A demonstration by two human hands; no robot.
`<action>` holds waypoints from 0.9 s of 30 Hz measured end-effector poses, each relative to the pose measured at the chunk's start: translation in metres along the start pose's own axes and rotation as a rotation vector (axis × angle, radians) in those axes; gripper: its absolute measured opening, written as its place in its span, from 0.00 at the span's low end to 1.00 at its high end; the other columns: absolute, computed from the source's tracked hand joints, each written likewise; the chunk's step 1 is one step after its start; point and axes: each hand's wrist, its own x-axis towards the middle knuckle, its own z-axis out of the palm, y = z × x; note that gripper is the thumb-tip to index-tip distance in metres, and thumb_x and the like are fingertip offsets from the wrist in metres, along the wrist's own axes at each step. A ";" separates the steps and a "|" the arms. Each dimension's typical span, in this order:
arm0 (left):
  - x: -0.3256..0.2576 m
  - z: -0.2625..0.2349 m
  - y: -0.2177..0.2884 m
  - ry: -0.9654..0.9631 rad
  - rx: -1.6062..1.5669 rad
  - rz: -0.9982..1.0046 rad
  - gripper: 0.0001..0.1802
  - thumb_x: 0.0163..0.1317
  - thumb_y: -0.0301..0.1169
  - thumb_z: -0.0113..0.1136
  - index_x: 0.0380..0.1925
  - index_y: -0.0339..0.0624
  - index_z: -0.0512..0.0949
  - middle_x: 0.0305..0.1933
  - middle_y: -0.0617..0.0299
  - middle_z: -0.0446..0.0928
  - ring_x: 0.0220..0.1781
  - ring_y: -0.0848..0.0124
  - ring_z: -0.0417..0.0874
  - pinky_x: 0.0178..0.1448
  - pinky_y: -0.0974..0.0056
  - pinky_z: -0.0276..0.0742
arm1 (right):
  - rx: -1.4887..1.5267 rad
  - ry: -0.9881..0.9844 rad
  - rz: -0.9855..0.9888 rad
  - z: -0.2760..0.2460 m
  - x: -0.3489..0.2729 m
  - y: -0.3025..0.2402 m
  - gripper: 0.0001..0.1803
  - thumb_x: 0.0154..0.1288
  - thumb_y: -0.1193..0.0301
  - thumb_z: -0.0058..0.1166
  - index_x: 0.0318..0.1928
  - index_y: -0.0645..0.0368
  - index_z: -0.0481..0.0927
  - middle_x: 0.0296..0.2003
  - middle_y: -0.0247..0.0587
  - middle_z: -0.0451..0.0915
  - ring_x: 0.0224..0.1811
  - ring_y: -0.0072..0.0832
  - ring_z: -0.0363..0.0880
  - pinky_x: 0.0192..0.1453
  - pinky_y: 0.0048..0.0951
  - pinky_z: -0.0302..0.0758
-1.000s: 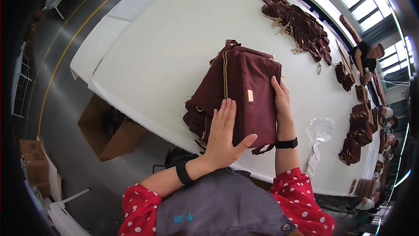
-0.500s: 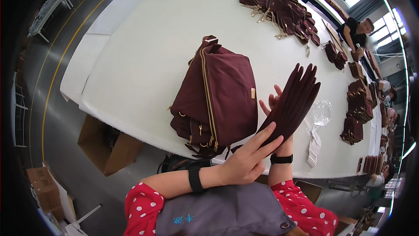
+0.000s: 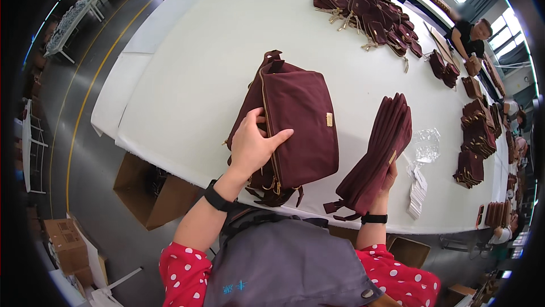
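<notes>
A maroon fabric bag stands on the white table in front of me, with a long gold zip and a small gold tag on its front panel. My left hand is on it, fingers bent over the zip edge and thumb stretched across the front panel. To the right, my right hand grips a bundle of layered maroon fabric, which is tilted upright. A small gold tag and short straps at the lower end show on this bundle. It covers most of the right hand's fingers.
Beyond the bag lies a heap of small maroon pouches with cords. Crumpled clear plastic and white tags lie right of the bundle. Stacked maroon pieces line the right side, near a co-worker. A cardboard box stands below the table's left edge.
My left hand has let go of the layered bundle and moved left onto the bag. The bundle, still in my right hand, has turned more upright and dropped lower, showing its tag and straps.
</notes>
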 end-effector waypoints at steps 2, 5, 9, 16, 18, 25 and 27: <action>0.015 -0.002 0.007 -0.153 0.007 -0.136 0.45 0.50 0.45 0.76 0.62 0.31 0.67 0.50 0.51 0.80 0.42 0.65 0.85 0.47 0.61 0.80 | -0.004 -0.002 -0.011 -0.005 0.003 0.005 0.28 0.74 0.57 0.45 0.67 0.61 0.67 0.60 0.54 0.75 0.60 0.48 0.76 0.66 0.53 0.73; 0.014 -0.020 0.010 -0.291 -0.591 -0.123 0.30 0.58 0.34 0.69 0.57 0.30 0.72 0.46 0.56 0.81 0.50 0.69 0.82 0.51 0.65 0.78 | -0.044 0.093 -0.001 -0.003 0.010 0.010 0.27 0.73 0.58 0.47 0.66 0.60 0.67 0.60 0.52 0.75 0.59 0.47 0.77 0.66 0.52 0.73; -0.002 -0.136 0.051 -0.223 -0.603 0.024 0.26 0.60 0.30 0.61 0.58 0.29 0.73 0.54 0.53 0.80 0.54 0.68 0.81 0.59 0.65 0.75 | -0.043 0.218 0.079 0.001 -0.002 -0.008 0.26 0.72 0.61 0.50 0.65 0.61 0.68 0.60 0.50 0.76 0.59 0.44 0.78 0.66 0.49 0.74; -0.023 -0.300 0.045 0.061 -0.628 0.135 0.27 0.58 0.25 0.52 0.60 0.32 0.70 0.62 0.47 0.74 0.64 0.56 0.76 0.71 0.53 0.70 | -0.063 0.298 -0.028 -0.011 0.007 -0.008 0.23 0.72 0.64 0.53 0.62 0.62 0.72 0.57 0.47 0.78 0.58 0.40 0.79 0.65 0.44 0.75; -0.014 -0.278 0.046 -0.026 -0.699 0.064 0.28 0.58 0.25 0.52 0.61 0.30 0.69 0.61 0.47 0.75 0.62 0.55 0.78 0.70 0.53 0.72 | -0.060 0.292 -0.043 -0.007 0.009 -0.005 0.23 0.72 0.65 0.52 0.63 0.62 0.71 0.58 0.47 0.78 0.58 0.39 0.79 0.65 0.43 0.75; 0.066 -0.121 0.016 -0.418 -0.917 -0.227 0.19 0.66 0.29 0.53 0.54 0.28 0.73 0.54 0.46 0.79 0.53 0.61 0.83 0.60 0.58 0.80 | -0.071 0.297 -0.052 0.008 0.009 0.003 0.24 0.72 0.65 0.52 0.63 0.63 0.70 0.58 0.47 0.77 0.58 0.39 0.79 0.65 0.43 0.75; 0.084 -0.076 -0.010 -0.371 -0.502 -0.148 0.23 0.68 0.30 0.54 0.60 0.29 0.69 0.56 0.51 0.78 0.56 0.65 0.80 0.63 0.62 0.76 | -0.085 0.310 -0.057 0.010 0.007 0.003 0.24 0.72 0.65 0.53 0.63 0.63 0.70 0.57 0.48 0.78 0.58 0.39 0.79 0.65 0.43 0.76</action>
